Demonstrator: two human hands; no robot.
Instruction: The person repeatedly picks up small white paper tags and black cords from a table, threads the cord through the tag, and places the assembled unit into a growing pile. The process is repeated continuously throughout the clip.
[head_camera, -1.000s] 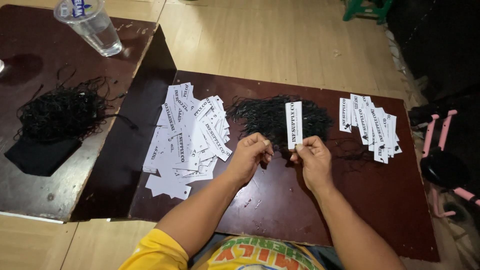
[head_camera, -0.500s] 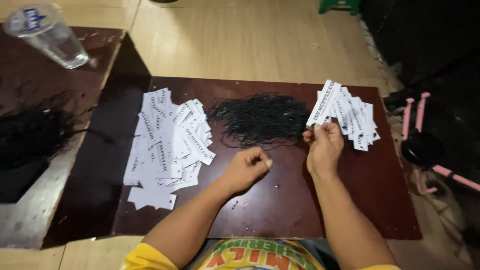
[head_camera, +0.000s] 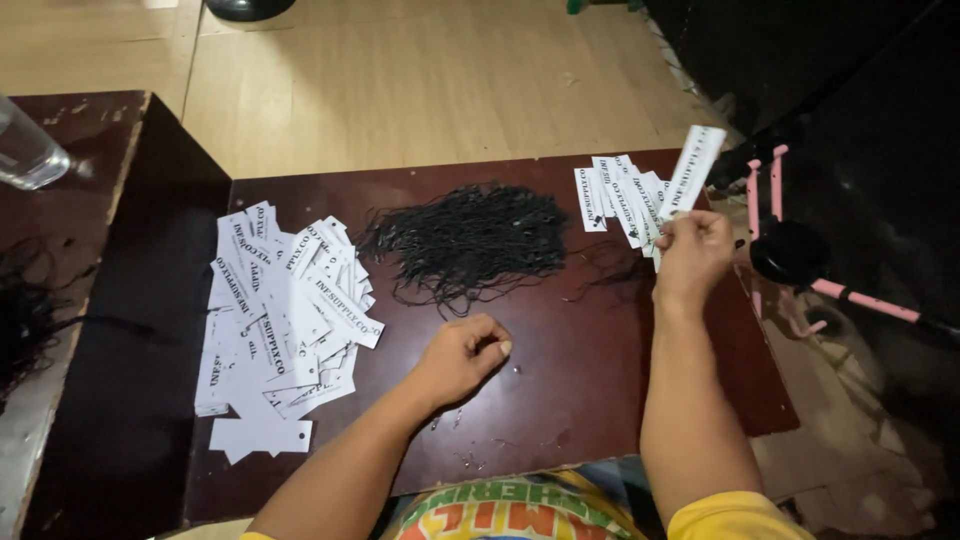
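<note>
The right hand (head_camera: 692, 252) pinches one white paper tag (head_camera: 694, 165) between thumb and fingertips, holding it upright just beside the small stack of tags (head_camera: 620, 195) on the tabletop (head_camera: 600, 400). The left hand (head_camera: 462, 355) rests on the tabletop, curled loosely shut, nothing visible in it. Black strings (head_camera: 470, 240) lie just beyond it; a larger tag pile (head_camera: 280, 310) lies to its left.

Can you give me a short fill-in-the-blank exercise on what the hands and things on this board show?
1. The right hand holds up a white ____ over the smaller pile of tags.
2. The left hand rests as a loose ____ on the dark board.
3. The tangle of strings is ____ in colour.

Missing words: tag; fist; black
</note>
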